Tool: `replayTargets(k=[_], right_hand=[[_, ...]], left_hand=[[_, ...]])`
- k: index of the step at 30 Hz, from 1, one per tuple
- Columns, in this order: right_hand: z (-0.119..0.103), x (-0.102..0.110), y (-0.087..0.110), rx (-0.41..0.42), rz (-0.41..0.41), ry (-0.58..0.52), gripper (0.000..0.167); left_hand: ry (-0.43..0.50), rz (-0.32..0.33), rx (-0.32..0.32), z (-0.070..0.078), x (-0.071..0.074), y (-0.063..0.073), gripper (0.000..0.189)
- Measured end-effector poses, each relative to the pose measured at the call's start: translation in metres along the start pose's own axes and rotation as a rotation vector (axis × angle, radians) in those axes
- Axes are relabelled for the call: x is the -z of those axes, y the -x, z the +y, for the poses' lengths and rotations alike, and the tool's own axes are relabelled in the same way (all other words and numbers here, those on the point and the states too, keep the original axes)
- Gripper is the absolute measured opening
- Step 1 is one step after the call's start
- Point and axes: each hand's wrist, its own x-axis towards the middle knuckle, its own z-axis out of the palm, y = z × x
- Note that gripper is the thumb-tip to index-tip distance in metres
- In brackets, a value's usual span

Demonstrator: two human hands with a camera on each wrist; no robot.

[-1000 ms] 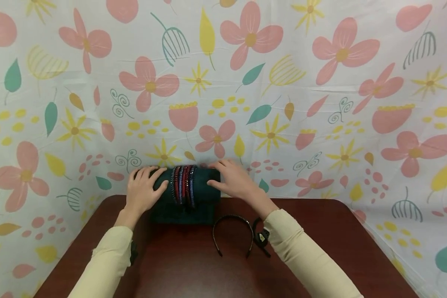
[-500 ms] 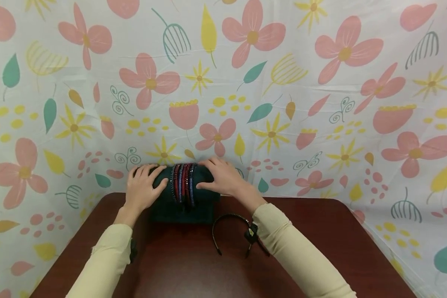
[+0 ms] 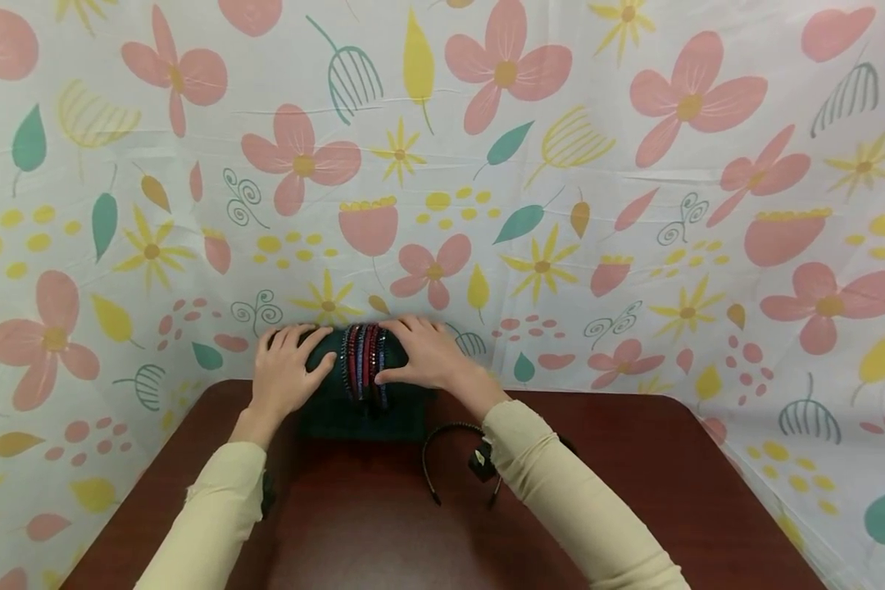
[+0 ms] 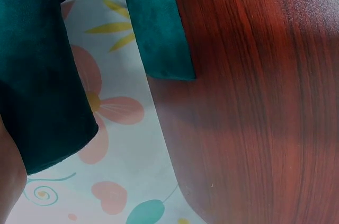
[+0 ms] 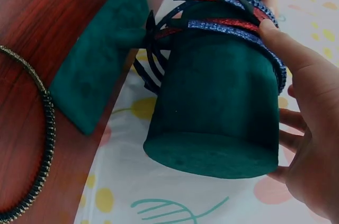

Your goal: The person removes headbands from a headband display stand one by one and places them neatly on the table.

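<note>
The left hand (image 3: 286, 373) grips the dark-green velvety cylindrical stand (image 5: 212, 107), apparently steadying it; the right hand (image 3: 429, 356) grips glittery red-and-blue headbands (image 3: 363, 360) around it.

Headbands (image 3: 365, 360) around stand (image 5: 217, 97), lone headband (image 5: 50, 128) right, backdrop (image 3: 442, 164) behind

"What's lying loose on the worktop (image 3: 361, 524)?"

"A headband (image 5: 50, 123), dark and ribbed with gold tones, both its ends towards the near edge."

"And the worktop itself?"

"Reddish-brown, streaked with dark grain, rounded at the far corners."

"Behind it?"

"A creased white sheet (image 3: 442, 176), printed with pink flowers (image 3: 304, 165), yellow starry blooms (image 3: 542, 266) and teal leaves (image 3: 510, 143)."
</note>
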Motion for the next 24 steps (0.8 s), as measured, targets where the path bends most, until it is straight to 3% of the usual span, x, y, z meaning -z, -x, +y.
replayTargets(k=[24], right_hand=[[0.002, -0.013, -0.004, -0.011, -0.027, 0.031, 0.113]], left_hand=[[0.000, 0.001, -0.001, 0.003, 0.003, 0.000, 0.050]])
